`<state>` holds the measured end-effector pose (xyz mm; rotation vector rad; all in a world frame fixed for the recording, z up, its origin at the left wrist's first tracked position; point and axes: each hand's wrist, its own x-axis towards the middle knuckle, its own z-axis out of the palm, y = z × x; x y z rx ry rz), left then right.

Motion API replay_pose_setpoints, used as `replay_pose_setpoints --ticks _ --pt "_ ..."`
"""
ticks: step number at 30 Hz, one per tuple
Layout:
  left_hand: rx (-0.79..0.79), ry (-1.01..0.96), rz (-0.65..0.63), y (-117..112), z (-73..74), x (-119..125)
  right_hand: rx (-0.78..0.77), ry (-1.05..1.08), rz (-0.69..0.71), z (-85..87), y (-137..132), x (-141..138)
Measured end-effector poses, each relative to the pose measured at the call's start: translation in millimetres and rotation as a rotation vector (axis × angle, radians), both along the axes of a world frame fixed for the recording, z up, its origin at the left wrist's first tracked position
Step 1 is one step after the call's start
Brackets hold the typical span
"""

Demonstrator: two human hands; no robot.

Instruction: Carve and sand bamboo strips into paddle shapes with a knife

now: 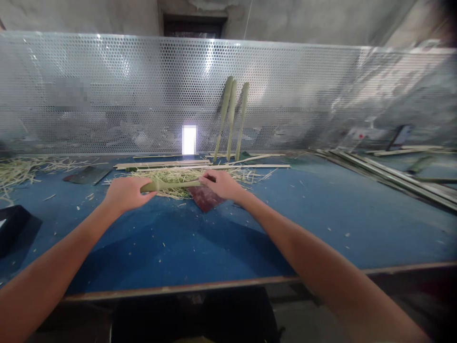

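Note:
My left hand [127,191] is wrapped round the thick end of a green bamboo stick [171,185], held level just above the table. At the stick's thin right end, the fingers of my right hand [219,183] pinch together; the very tip is hidden in them. Under my right hand is a dark red sheet [205,199], which looks like sandpaper. I cannot tell whether that hand touches it. Behind the stick lies a heap of thin bamboo shavings [178,174].
Three similar bamboo sticks [231,114] lean on a perforated metal panel [124,95]. Flat strips [167,164] lie behind the shavings. On the left are a dark flat sheet [84,175] and a black box [14,226]. Long strips [389,176] cover the blue table's [321,224] far right.

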<state>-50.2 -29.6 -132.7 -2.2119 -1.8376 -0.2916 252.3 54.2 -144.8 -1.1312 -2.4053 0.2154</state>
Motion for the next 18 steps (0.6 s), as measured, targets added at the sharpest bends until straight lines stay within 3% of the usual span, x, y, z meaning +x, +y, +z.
replay_pose_setpoints --ticks 11,18 --pt "-0.029 -0.05 -0.04 3.7 -3.1 -3.3 0.104 -0.083 0.071 2.2 1.4 5.6" --pt "-0.052 -0.099 -0.066 4.5 -2.4 -3.3 0.127 -0.082 0.026 1.6 -0.8 4.1"
